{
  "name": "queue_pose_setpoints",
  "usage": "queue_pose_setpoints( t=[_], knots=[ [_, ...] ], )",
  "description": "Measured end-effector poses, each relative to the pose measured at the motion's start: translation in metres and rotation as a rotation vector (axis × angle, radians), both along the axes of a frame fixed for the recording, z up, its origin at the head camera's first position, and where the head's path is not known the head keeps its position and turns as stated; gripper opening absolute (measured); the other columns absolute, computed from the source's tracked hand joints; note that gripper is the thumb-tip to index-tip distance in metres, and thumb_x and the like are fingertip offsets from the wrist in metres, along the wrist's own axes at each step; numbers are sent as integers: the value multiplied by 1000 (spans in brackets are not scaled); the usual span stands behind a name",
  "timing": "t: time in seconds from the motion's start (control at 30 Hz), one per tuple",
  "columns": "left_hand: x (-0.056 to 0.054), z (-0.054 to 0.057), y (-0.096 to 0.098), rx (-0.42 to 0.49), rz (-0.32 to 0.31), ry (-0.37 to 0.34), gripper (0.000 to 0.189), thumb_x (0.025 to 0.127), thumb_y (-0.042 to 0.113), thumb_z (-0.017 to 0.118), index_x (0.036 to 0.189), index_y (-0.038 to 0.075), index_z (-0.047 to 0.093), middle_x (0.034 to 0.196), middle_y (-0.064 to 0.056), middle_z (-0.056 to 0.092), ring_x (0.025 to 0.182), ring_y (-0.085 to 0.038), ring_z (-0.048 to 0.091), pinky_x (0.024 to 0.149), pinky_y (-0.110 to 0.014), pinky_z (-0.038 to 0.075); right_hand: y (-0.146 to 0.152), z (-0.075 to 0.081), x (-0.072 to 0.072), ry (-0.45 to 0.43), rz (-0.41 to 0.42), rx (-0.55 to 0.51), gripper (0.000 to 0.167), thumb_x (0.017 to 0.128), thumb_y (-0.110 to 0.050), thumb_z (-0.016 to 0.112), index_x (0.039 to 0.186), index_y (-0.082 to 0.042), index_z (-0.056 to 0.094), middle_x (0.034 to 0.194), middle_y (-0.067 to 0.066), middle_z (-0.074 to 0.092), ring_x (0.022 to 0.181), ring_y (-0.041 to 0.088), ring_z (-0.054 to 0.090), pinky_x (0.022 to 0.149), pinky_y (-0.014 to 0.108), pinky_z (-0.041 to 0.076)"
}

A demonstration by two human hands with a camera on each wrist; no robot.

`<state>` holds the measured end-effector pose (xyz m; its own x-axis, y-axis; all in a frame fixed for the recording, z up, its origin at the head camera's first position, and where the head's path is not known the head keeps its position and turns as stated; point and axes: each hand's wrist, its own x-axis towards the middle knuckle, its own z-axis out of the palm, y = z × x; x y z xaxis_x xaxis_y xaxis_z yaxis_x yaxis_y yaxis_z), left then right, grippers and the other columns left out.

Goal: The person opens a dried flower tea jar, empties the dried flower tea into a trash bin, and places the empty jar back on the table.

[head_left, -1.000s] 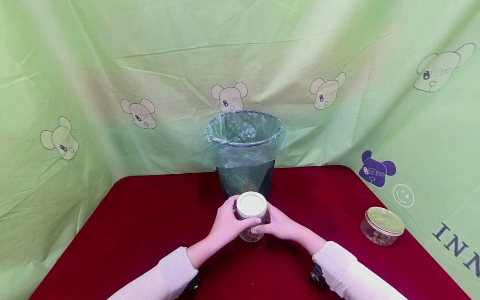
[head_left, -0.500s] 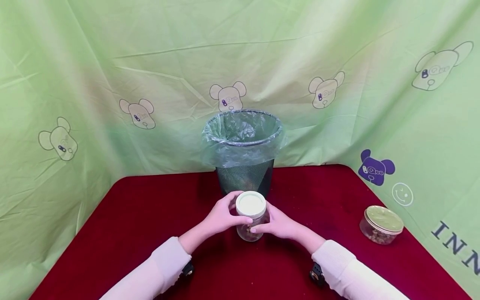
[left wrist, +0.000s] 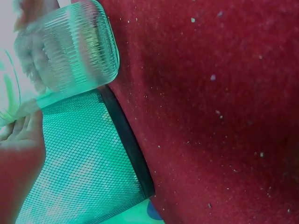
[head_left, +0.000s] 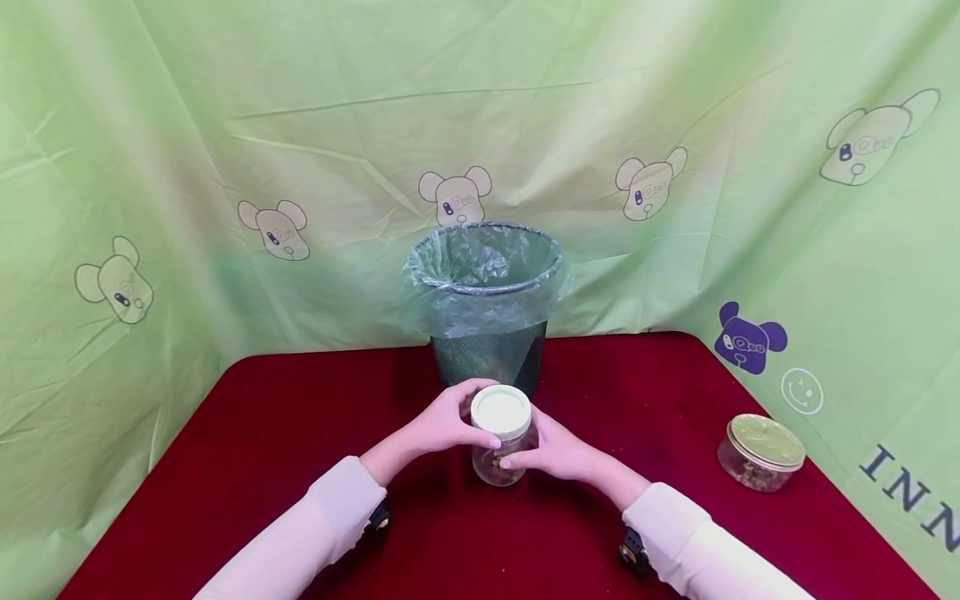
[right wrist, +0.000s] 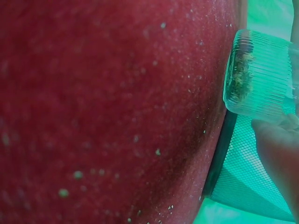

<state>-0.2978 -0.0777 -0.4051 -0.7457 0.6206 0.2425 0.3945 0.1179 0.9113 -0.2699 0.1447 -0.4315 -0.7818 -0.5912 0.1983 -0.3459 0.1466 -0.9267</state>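
A clear ribbed jar (head_left: 486, 472) with a pale, whitish screw lid (head_left: 501, 410) stands upright at the middle of the table. Small brownish dried bits lie low inside the jar, seen best in the right wrist view. My left hand (head_left: 444, 423) curves round the lid from the left, thumb at its front edge and fingers behind. From the right, my right hand (head_left: 561, 451) grips the jar's glass body, its thumb across the front; its other fingers are hidden behind the jar.
Just behind the jar stands a dark mesh waste bin (head_left: 459, 354) lined with a clear plastic bag (head_left: 480, 312). A low round tub (head_left: 750, 471) with a gold-rimmed lid and brownish bits inside sits at the right table edge. Pale crumbs dot the red cloth (left wrist: 210, 116).
My left hand has turned about the lid, its thumb drawing back left and its wrist swinging outward. The right hand and the jar have stayed in place.
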Motion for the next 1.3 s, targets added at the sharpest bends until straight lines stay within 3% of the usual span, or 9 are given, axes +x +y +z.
queue_pose_setpoints(
  t=[0.17, 0.5, 0.77, 0.93, 1.3],
  knots=[
    [4, 0, 1, -13, 42, 25, 71, 72, 5, 84, 134, 1, 49, 122, -8, 61, 109, -15, 59, 93, -29, 47, 0, 0, 0, 6, -3, 2, 77, 81, -4, 76, 143, 0, 29, 133, 14, 48, 122, 27, 49, 97, 28, 43],
    [18, -4, 5, -66, 203, 99, 72, 72, 26, 87, 133, 8, 51, 121, -2, 61, 108, -16, 59, 91, -32, 48, 0, -3, -1, 16, -5, -4, 77, 81, -2, 76, 142, 1, 29, 133, 15, 49, 122, 27, 49, 97, 29, 43],
    [33, -4, 16, -98, 388, 191, 72, 68, 35, 88, 127, 9, 56, 114, 1, 63, 101, -14, 60, 85, -34, 51, 0, -1, 0, -8, 3, -12, 77, 81, 0, 74, 143, -5, 30, 134, 11, 48, 122, 24, 50, 97, 31, 44],
    [42, -5, 23, -100, 495, 211, 73, 65, 41, 88, 124, 11, 58, 111, 2, 64, 100, -14, 60, 84, -35, 50, -1, -1, 0, -10, 19, -33, 79, 81, -1, 75, 144, -4, 28, 135, 12, 48, 122, 23, 51, 97, 31, 45],
    [50, -6, 31, -98, 616, 235, 77, 63, 44, 89, 123, 9, 57, 112, 0, 62, 102, -17, 59, 86, -37, 49, -1, -1, 0, 2, 19, -44, 79, 80, 0, 76, 144, -4, 29, 134, 13, 49, 121, 21, 52, 99, 31, 43]
  ],
)
